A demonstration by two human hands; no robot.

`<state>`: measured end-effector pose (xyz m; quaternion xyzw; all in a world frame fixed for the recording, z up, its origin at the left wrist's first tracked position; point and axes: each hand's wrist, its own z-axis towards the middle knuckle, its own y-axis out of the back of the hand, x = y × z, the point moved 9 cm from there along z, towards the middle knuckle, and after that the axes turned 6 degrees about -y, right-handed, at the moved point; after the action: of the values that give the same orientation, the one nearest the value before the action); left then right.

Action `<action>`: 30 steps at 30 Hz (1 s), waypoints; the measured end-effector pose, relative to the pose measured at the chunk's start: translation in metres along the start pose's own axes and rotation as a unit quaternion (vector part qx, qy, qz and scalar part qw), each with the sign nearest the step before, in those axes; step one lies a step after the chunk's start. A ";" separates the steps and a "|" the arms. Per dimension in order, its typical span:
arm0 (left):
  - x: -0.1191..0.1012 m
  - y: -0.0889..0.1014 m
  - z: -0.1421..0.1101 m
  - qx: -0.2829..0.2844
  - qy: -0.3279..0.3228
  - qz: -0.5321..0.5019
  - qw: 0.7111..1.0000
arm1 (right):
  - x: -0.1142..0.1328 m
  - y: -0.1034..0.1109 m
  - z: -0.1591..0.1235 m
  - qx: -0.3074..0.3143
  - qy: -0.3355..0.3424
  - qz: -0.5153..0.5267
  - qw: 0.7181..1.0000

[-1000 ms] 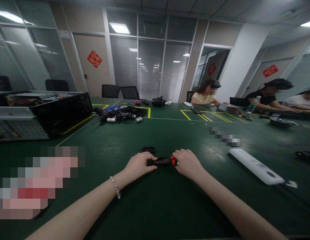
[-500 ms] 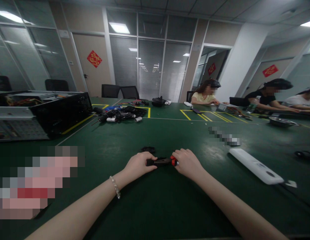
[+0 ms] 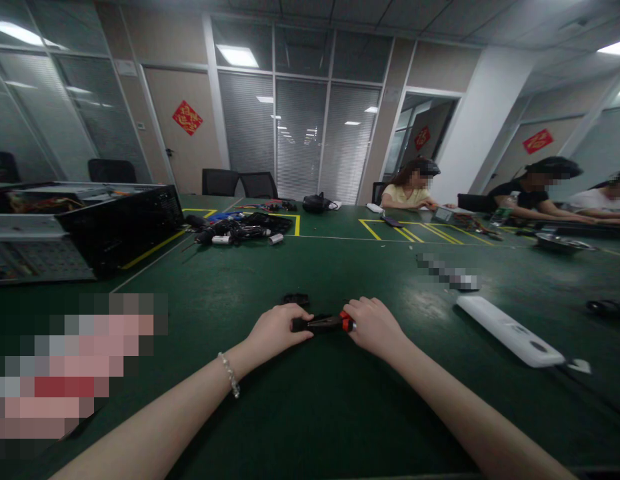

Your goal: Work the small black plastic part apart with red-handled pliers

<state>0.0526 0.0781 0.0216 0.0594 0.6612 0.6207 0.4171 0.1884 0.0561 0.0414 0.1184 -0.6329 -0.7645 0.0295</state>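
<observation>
Both my hands meet just above the green table, near the middle of the view. In my right hand are the red-and-black handles of what look like pliers, their dark jaws pointing left; the fingers cover most of the handles. My left hand, with a beaded bracelet at the wrist, pinches a small black part at the jaw end. Whether the jaws grip that part is too dark to tell. Just beyond my left fingers lies another small black piece.
An open computer case stands at the left. Behind my hands lies a pile of tools and cables, with a drill among them. A white power strip is at the right, and a metal bowl farther back. Several people sit across the table.
The view has shifted very slightly. My hands, the pliers and the black part keep the same positions.
</observation>
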 end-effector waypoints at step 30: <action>0.002 0.000 0.001 -0.027 -0.017 -0.001 0.999 | -0.001 -0.001 0.000 -0.028 0.009 0.007 1.000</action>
<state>0.0514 0.0801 0.0208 0.0583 0.6371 0.6368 0.4304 0.1894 0.0563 0.0410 0.1201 -0.6120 -0.7805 0.0433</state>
